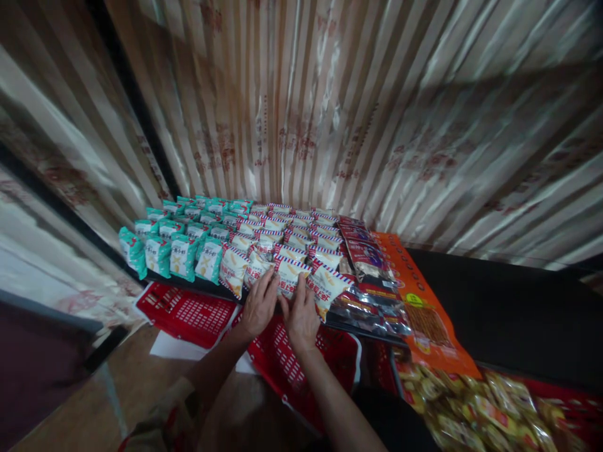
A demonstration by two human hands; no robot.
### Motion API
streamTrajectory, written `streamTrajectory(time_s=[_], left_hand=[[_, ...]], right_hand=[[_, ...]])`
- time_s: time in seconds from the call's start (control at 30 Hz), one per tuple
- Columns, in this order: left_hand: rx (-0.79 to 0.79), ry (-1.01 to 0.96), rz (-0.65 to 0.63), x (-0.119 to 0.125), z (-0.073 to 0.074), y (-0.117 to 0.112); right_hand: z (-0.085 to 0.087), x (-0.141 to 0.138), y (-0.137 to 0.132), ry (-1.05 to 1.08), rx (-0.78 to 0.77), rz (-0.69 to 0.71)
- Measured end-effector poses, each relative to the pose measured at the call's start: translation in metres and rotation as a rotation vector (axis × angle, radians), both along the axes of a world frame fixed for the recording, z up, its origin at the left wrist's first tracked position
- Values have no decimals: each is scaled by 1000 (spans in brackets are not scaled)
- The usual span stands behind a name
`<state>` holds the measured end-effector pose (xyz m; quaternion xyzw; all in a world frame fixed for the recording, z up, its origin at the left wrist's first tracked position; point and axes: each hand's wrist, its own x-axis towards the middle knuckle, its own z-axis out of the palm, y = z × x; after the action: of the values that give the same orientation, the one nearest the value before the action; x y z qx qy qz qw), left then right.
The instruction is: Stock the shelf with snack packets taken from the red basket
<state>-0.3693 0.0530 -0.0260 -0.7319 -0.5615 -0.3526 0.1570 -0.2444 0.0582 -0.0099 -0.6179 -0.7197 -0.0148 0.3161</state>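
Rows of small snack packets lie on a dark table (509, 314). White packets with red and blue striped edges (288, 251) fill the middle, teal packets (181, 251) the left. My left hand (258, 306) and my right hand (300, 318) rest side by side at the front row. Their fingers lie stretched on one white packet (288, 276), the left hand at its left edge, the right hand at its lower right. Neither hand grips it.
Dark foil packets (372, 295) and a long orange packet (426, 314) lie right of the white rows. Red plastic baskets (188, 311) sit below the table edge; one at lower right holds golden snack packs (475, 408). A striped curtain (330, 113) hangs behind.
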Motion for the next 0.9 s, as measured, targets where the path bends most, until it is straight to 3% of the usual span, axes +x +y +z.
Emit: streamTrajectory(time_s=[0.33,0.6,0.73,0.9], left_hand=[[11,78,30,12,-5,10],[-7,68,39,15,-11,15],[24,27,22,16,-12,15],[35,8,24,19,-14,16]], right_hand=[[4,1,-2,36,-66,27],[-5,15,-22,82,54,129],[-7,39,-33,126,103,-17],[-4,64,-25,184,114,-166]])
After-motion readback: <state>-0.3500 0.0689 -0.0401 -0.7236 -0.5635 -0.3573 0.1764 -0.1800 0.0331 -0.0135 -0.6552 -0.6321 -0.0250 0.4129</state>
